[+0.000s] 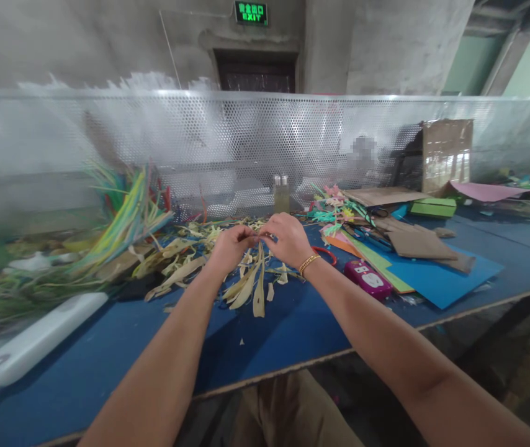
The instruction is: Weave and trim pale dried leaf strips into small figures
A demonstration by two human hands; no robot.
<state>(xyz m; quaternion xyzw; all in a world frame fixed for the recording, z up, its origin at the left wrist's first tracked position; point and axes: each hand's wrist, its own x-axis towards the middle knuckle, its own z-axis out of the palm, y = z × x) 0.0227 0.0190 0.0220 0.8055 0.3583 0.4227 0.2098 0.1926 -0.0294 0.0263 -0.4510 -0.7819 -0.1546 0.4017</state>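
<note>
Over the middle of the blue table, my left hand [231, 247] and my right hand [289, 236] meet with fingertips pinched together. A bunch of pale, dried leaf strips [259, 292] hangs down from between the fingers, spreading at the lower ends. My left hand grips the bunch near its top from one side, and my right hand, with a gold bracelet [309, 264] at its wrist, pinches the same spot. The exact point of contact is small and partly covered by the fingers. More dried leaf pieces [179, 273] lie scattered behind and left of my hands.
A white power strip-like bar [36, 338] lies at left, near colourful bundled strips [128, 214]. A glass jar [281, 195] stands behind my hands. Right are a purple case [367, 279], blue paper [446, 279] and cardboard [418, 237]. A perforated metal panel [241, 136] edges the back.
</note>
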